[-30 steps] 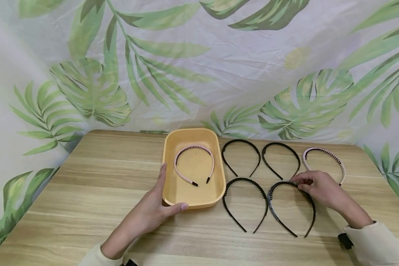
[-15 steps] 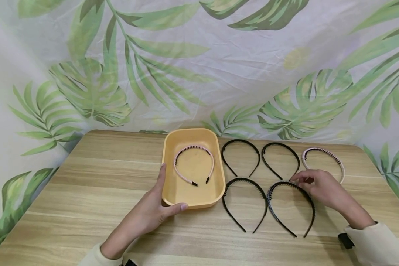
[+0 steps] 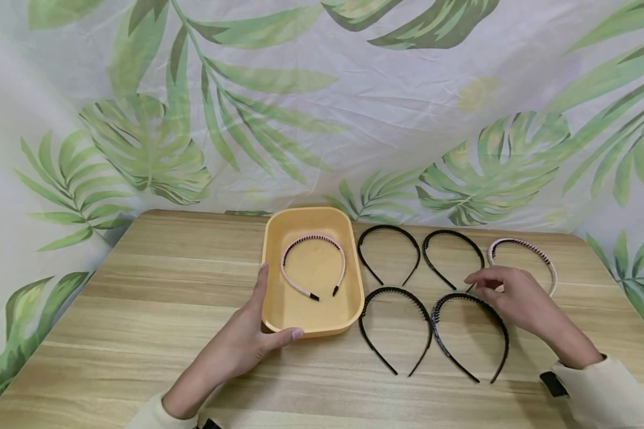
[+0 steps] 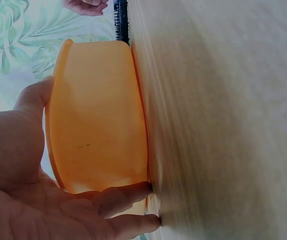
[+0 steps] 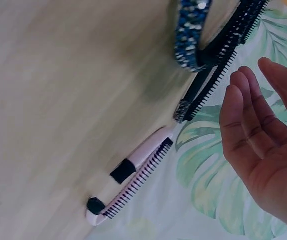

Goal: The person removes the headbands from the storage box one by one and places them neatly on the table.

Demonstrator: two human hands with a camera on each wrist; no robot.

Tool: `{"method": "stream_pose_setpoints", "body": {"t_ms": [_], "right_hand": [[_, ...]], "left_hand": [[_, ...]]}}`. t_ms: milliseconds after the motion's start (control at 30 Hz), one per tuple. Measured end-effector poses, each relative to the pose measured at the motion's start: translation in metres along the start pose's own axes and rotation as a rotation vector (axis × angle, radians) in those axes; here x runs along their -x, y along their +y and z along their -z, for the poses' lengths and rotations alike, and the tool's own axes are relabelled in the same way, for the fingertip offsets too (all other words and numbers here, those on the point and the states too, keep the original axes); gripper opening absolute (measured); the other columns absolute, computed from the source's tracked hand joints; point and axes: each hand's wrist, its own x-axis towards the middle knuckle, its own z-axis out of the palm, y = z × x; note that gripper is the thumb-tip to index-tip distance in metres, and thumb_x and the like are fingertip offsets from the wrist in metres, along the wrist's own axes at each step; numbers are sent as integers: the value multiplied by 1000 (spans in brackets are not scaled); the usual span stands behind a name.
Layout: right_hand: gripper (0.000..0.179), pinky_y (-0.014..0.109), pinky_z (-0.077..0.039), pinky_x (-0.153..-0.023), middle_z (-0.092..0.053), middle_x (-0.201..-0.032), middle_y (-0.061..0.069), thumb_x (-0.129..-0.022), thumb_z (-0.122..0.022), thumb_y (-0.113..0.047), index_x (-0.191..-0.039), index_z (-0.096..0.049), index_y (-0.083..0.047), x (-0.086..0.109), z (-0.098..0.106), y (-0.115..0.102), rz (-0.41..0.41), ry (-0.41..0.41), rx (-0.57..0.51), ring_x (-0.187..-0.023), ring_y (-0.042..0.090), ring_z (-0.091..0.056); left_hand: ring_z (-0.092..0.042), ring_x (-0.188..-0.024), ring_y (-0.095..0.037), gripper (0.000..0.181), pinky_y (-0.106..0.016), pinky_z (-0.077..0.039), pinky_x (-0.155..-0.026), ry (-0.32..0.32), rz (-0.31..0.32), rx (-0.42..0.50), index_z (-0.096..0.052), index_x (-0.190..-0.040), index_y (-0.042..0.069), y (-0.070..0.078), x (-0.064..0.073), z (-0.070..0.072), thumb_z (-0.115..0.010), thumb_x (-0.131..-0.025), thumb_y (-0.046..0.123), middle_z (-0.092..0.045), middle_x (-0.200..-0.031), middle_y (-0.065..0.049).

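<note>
My left hand [image 3: 236,342] holds the near left corner of an orange plastic bin [image 3: 357,280], its thumb over the front rim and its fingers along the side. In the left wrist view, two fingertips reach the table beside the bin wall [image 4: 98,120]. Inside the bin lies a pink toothed headband [image 3: 313,237]. My right hand [image 3: 515,298] hovers by the top of a glittery blue-black headband [image 3: 464,296], fingers loosely bent. Between its thumb and fingers there is nothing in the right wrist view, where the blue sequinned band [image 5: 189,40] lies apart from the fingertips.
Right of the bin, a black headband [image 3: 389,226] and a dark headband [image 3: 453,232] lie in the back row, with another pink headband [image 3: 520,242] at its right end. A black toothed headband [image 3: 397,289] lies in front. A leaf-print cloth [image 3: 279,119] hangs behind the table.
My right hand has risen slightly from the top of the glittery headband, its fingertips now just off it. The left hand, bin and headbands stay where they were.
</note>
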Motion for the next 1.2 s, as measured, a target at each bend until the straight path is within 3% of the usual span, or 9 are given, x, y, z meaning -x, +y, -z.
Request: {"method": "stream_pose_setpoints", "body": {"t_ms": [333,733,1000,1200], "right_hand": [[20,23,-49,-64,-77,-97,8,-95,-69,3,-112,-78,-1,-8,2,-18,43,5,-28,-91,25,-70],[19,31,-56,-75,-75,-92,3,-93,-73,1,-112,-78,-2,-25,-4,-48,108,15,-30,-89,18,-67],[17,27,-53,-70,-75,-89,0,-95,-73,-3,-110,-80,-6,-37,-6,-66,149,30,-27,-86,15,-66],[17,33,-56,-75,-73,-90,1,-96,-72,-3,-111,-79,-7,-46,-5,-84,166,25,-40,-86,16,-66]], "left_hand": [[-41,-151,-37,131,-58,-34,-121,0,-3,-6,18,-167,19,0,-1,0,-83,-88,48,-18,-173,-22],[-40,-152,-38,131,-59,-33,-122,1,-6,-4,18,-167,17,1,1,0,-83,-89,46,-18,-173,-22],[-42,-150,-36,131,-58,-35,-121,5,-13,6,17,-167,19,0,-1,0,-84,-88,45,-21,-172,-22],[-41,-151,-36,131,-58,-34,-121,4,-13,7,17,-167,19,0,-1,0,-84,-88,45,-20,-173,-22]]}}
